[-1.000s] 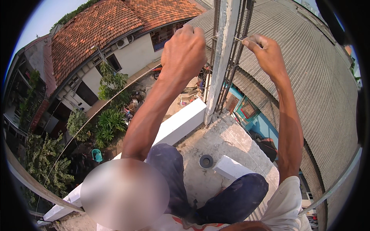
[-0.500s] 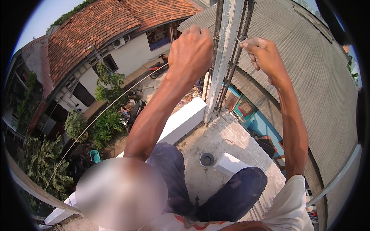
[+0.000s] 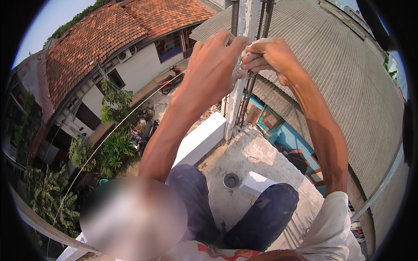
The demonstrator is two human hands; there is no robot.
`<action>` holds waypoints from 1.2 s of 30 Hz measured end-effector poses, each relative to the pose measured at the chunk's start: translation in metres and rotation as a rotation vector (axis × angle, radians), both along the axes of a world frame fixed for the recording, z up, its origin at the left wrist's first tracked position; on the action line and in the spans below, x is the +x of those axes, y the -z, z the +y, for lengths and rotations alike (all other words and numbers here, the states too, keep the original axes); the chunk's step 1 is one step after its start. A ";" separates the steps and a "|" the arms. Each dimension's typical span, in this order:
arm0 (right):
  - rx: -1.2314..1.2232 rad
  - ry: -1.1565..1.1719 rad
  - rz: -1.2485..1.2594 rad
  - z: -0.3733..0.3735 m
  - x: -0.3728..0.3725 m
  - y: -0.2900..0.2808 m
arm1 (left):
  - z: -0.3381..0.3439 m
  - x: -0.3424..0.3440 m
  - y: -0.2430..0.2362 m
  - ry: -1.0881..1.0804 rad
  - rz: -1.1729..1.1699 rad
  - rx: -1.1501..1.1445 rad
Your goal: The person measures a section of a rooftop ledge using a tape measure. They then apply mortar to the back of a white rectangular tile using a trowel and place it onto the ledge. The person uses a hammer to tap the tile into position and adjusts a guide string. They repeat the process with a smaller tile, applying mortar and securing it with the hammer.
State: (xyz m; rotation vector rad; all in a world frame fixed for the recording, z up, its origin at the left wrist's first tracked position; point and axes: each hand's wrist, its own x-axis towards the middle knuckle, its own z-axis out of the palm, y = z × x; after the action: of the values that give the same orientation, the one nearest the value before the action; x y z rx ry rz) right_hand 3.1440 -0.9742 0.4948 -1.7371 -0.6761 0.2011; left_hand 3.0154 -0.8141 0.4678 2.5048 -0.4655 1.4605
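Note:
A pale, worn post (image 3: 237, 98) stands upright before me, with dark ribbed steel bars (image 3: 264, 21) beside it. My left hand (image 3: 214, 61) is closed at the post's left side, its back toward me. From the right, my right hand (image 3: 271, 57) reaches across the post, thumb and fingers pinched together. The fingertips of both hands nearly meet in front of the post. Half a second earlier a thin strand showed at the fingertips on either side of the post; the fingers now mostly hide it. Whether it is wire or string I cannot tell.
Between my knees and the post lies a concrete slab (image 3: 220, 202), with a small dark round pot (image 3: 230, 180) and a white block (image 3: 256, 183). A low white wall (image 3: 200, 138) edges it. Far below at left is a yard with a motorcycle (image 3: 170, 81). A corrugated roof (image 3: 322, 65) spreads right.
My hands have come together in front of the post; before, they were apart on either side of it. The right hand moved left and slightly down. The view has shifted a little.

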 end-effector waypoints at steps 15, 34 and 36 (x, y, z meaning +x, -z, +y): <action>-0.039 0.028 -0.126 0.006 -0.008 -0.006 | 0.030 0.000 -0.032 -0.249 0.140 -0.117; 0.077 0.063 -0.302 -0.002 0.032 0.045 | 0.103 0.160 -0.083 -0.212 0.725 -0.147; 0.072 0.069 -0.314 -0.007 0.040 0.053 | 0.100 0.163 -0.078 -0.105 0.785 -0.231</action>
State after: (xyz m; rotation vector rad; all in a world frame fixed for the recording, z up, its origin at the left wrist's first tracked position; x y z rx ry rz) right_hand 3.1840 -0.9810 0.4419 -1.7357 -0.8378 -0.1469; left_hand 3.1787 -0.7144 0.5457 2.6565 -0.0181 0.4209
